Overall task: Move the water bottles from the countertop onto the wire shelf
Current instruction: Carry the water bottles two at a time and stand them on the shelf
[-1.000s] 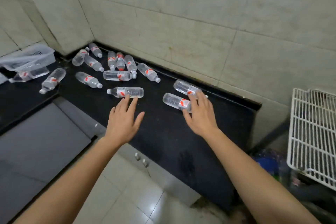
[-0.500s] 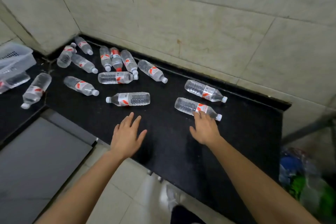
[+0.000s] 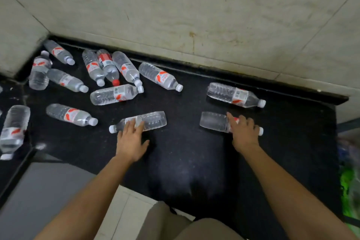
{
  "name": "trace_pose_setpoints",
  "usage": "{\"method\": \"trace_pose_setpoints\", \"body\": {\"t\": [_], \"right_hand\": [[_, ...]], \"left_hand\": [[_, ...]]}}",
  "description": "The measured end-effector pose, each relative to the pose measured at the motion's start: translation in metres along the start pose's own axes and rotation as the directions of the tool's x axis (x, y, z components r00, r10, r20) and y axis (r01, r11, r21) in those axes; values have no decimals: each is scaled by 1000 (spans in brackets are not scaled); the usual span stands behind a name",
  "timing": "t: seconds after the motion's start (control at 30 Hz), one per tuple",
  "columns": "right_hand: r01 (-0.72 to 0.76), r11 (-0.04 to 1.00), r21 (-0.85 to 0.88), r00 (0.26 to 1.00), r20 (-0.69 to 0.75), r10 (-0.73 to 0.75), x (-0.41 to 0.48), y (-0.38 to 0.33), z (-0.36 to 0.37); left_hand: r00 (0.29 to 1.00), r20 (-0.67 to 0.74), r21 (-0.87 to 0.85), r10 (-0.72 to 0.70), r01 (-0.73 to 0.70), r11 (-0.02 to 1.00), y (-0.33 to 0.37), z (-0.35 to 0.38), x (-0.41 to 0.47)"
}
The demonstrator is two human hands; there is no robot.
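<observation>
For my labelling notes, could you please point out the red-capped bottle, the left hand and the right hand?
red-capped bottle (image 3: 106, 62): head view, on its label.
left hand (image 3: 130, 143): head view, back of the hand.
right hand (image 3: 244, 136): head view, back of the hand.

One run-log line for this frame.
stage: pickup start | left hand: touches near bottle | right hand: grips right bottle | other bottles: lying on countertop | shelf: unseen

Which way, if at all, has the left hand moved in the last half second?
Yes: the left hand went forward, toward the wall. Its fingers stopped short of the nearest lying bottle then; now they rest on it.
</observation>
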State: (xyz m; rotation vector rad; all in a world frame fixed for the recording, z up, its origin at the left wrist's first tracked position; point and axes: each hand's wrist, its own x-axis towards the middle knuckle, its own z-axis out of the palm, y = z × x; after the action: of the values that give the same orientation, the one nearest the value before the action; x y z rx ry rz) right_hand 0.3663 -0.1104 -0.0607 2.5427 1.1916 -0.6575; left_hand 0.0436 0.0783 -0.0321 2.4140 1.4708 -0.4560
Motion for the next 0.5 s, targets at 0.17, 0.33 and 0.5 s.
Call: {"method": "trace_pose_setpoints", "body": {"t": [0.17,0.33,0.5], "right_hand": [[-32,997,-76,999,-20,31,-9,-11,-12],[-133,982,137,990,-38,139,-48,-59,17],[-202,888,413,979,102,175,-76,-87,33]], "left_hand": [[992,66,82,-111,105,991,-29,7,16],[993,121,97,-6,-6,995,-48,-4,67],[978,207,92,25,-45,995,-56,-17,94]]}}
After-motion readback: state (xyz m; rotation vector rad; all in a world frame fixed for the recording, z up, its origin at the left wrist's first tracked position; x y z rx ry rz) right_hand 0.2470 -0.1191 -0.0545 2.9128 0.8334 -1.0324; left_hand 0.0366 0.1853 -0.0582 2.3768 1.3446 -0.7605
